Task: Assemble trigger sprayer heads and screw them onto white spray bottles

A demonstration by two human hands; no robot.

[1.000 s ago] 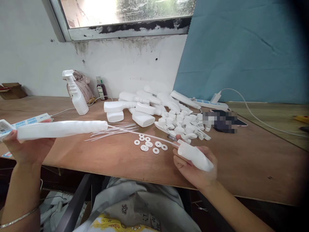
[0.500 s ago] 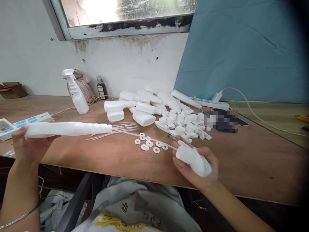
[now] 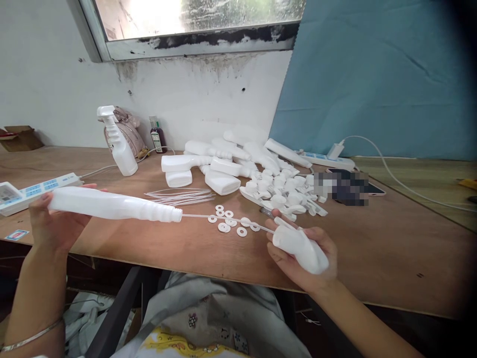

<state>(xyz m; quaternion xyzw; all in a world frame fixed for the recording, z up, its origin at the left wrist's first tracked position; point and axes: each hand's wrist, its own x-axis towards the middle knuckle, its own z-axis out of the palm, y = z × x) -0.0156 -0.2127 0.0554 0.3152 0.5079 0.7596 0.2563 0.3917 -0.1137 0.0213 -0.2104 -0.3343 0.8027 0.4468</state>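
Observation:
My left hand (image 3: pixel 55 223) grips the base end of a white plastic bottle (image 3: pixel 112 204), held almost level above the table with its threaded neck pointing right. Over on the right, my right hand (image 3: pixel 305 258) is closed around a white spray trigger head (image 3: pixel 298 248). A thin white dip tube (image 3: pixel 208 217) runs from that head to the bottle's mouth, its far end out of sight at the neck. Beneath the tube lie several flat white washers (image 3: pixel 224 227). Just behind the bottle is a bundle of loose thin tubes (image 3: pixel 182 197).
White bottles (image 3: pixel 223 181) are heaped at the back, beside a pile of trigger heads (image 3: pixel 286 191). An upright spray bottle (image 3: pixel 121 149) stands at back left near a dark glass bottle (image 3: pixel 156 136). Power strips (image 3: pixel 40 188) with cables and a phone (image 3: pixel 372 189) also lie on the table.
The bottle has moved right and its neck has dropped lower, coming closer to the spray head. Less of the tube shows between them. My right hand is nearly still.

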